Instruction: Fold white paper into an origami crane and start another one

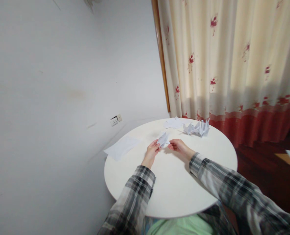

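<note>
A folded white paper figure, partly formed with pointed flaps, is held above the round table. My left hand grips its left side, thumb and fingers closed on the paper. On the other side, my right hand pinches a thin point that sticks out of the figure's lower right. The fingertips of both hands are small in view, so the exact folds between them cannot be made out. Several finished-looking folded paper cranes stand bunched together beyond my right hand.
The white round table stands against the wall. Flat paper sheets lie at its left edge, and torn-edged paper pieces lie at the back. A wall socket is at the left; a flowered curtain hangs behind.
</note>
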Tool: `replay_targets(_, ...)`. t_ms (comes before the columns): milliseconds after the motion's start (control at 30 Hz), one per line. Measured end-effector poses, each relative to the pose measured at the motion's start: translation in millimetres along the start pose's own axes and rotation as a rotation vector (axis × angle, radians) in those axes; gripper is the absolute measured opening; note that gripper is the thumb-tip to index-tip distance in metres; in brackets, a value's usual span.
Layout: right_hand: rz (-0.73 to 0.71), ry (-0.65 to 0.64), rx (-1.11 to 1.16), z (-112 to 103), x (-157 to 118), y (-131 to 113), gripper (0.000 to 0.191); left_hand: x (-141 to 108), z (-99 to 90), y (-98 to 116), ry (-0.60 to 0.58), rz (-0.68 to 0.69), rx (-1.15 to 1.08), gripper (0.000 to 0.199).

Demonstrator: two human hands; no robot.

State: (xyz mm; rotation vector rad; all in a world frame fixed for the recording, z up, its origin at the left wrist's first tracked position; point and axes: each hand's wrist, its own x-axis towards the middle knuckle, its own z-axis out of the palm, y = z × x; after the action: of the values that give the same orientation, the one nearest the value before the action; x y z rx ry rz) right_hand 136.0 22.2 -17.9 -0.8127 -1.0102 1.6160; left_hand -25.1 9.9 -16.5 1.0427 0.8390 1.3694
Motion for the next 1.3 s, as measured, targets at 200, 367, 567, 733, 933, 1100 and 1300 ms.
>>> replay_targets(200,0.041,-0.059,0.102,-2.9,3.1,2.1,0.018,1.2,-0.3,0.0,0.004,0.001,-0.028,0.035)
replay_targets(367,0.055,-0.088,0.151,-3.9,2.3,2.0,0.018,2.6,-1.0,-1.1,0.003,0.015,-0.038,0.035)
replay_targets(567,0.091,-0.092,0.189,-6.6,4.7,4.5,0.017,3.3,-2.8,-2.4,-0.030,0.028,-0.044,0.035)
replay_targets(733,0.143,-0.094,0.225,-8.4,6.1,5.2,0.015,3.8,-3.2,-2.4,-0.038,0.029,-0.025,0.036)
replay_targets(933,0.160,-0.101,0.249,-8.3,4.0,3.5,0.014,2.5,-2.4,-1.4,-0.029,0.027,-0.017,0.035)
replay_targets(1100,0.167,-0.095,0.262,-8.8,4.1,4.2,0.013,1.9,-2.1,-0.7,-0.032,0.025,-0.020,0.036)
replay_targets(1300,0.191,-0.091,0.276,-9.1,3.8,3.9,0.014,1.4,-1.6,0.2,-0.023,0.026,-0.015,0.036)
